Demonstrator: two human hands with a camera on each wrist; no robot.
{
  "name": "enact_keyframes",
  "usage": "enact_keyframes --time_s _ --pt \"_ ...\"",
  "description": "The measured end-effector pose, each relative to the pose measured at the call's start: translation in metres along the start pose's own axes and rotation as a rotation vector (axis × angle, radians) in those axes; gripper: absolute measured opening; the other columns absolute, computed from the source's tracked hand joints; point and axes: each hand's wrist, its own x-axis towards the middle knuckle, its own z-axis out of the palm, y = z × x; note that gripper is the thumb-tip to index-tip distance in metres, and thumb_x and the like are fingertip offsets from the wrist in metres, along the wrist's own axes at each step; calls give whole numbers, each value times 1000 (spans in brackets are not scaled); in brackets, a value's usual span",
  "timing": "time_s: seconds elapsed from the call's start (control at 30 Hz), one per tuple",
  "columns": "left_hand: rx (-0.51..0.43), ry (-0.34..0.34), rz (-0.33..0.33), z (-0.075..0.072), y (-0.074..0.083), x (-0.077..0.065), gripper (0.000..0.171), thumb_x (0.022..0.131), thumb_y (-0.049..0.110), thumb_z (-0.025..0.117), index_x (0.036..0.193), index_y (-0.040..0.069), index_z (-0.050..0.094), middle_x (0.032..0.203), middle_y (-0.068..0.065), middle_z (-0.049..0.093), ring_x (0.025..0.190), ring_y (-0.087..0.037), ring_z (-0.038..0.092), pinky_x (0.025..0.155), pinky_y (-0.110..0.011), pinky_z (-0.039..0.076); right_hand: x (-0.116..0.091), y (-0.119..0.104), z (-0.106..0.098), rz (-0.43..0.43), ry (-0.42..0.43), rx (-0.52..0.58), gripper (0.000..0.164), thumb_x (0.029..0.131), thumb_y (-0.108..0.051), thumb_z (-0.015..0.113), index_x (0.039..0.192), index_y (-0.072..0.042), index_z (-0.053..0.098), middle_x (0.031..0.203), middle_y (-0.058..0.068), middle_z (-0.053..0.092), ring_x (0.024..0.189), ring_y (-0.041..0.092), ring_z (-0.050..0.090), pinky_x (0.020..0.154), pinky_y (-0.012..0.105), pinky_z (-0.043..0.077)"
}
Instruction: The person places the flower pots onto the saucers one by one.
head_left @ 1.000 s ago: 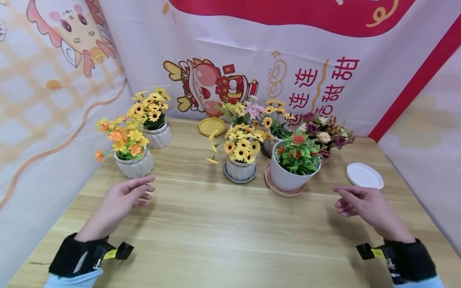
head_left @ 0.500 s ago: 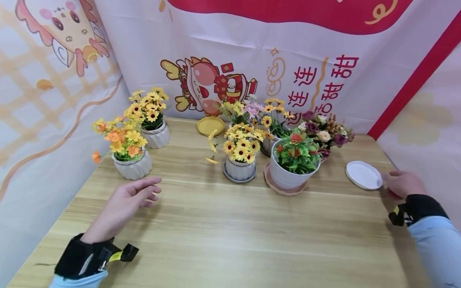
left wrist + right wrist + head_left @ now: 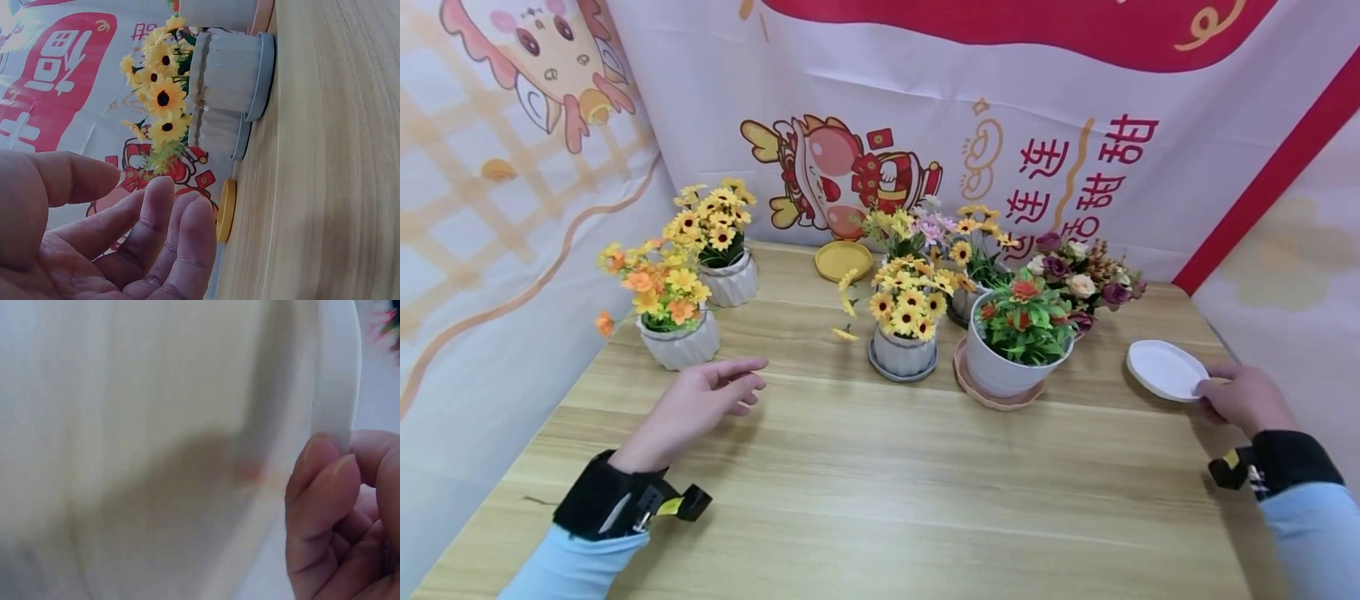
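Note:
My right hand (image 3: 1247, 398) pinches the near right rim of a round white plant saucer (image 3: 1165, 369), its far side tilted up in the head view. In the right wrist view, thumb and fingers press on the edge of the white saucer (image 3: 334, 375). My left hand (image 3: 703, 408) hovers over the table with loosely bent fingers, holding nothing. Just behind it stands a ribbed white pot of orange and yellow flowers (image 3: 677, 333). In the left wrist view, the fingers (image 3: 190, 244) of that hand are apart from the pots beyond.
A pot of yellow daisies (image 3: 904, 346) stands on a grey saucer mid-table. Right of it, a larger white pot (image 3: 1011, 362) rests on a pink saucer (image 3: 992, 402). A yellow saucer (image 3: 842, 261) lies near the back cloth. Several other flower pots stand behind and at left.
My right hand has moved right to the white saucer, taken hold of its rim and begun to tilt it. My left hand has shifted a little to the right.

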Motion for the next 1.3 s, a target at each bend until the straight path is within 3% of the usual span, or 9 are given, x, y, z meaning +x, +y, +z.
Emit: enact_keyframes --time_s 0.2,0.43,0.67,1.0,1.3 --pt "47 -19 33 2 1 9 41 102 20 56 138 -1 55 119 -22 65 98 -34 66 79 -32 60 -51 -39 17 -84 76 71 51 96 -12 52 131 24 42 72 11 66 58 21 60 52 32 57" --pt "86 -46 61 7 1 13 39 99 19 62 132 -1 60 108 -15 69 88 -22 65 70 -30 57 -117 -74 33 -92 1 63 54 96 -12 54 138 19 41 68 9 60 56 19 56 46 29 50" --pt "77 -65 55 13 -4 15 39 98 19 63 132 -1 61 106 -13 68 86 -22 64 70 -33 58 -158 -123 75 -279 -90 109 45 93 -5 59 135 10 53 57 3 55 46 14 50 38 28 45" --pt "1 -95 2 18 -11 17 39 99 17 60 133 -3 59 101 -15 67 85 -26 64 70 -34 58 -155 -233 166 -523 -232 246 40 93 -3 59 132 2 60 54 -2 55 40 12 49 34 26 41" --pt "-17 -119 -54 17 -17 32 40 104 20 52 135 -4 56 101 -16 68 81 -25 65 71 -36 61 -120 -320 223 -568 -224 242 41 93 -3 56 134 -2 60 54 3 60 40 17 56 35 29 46"
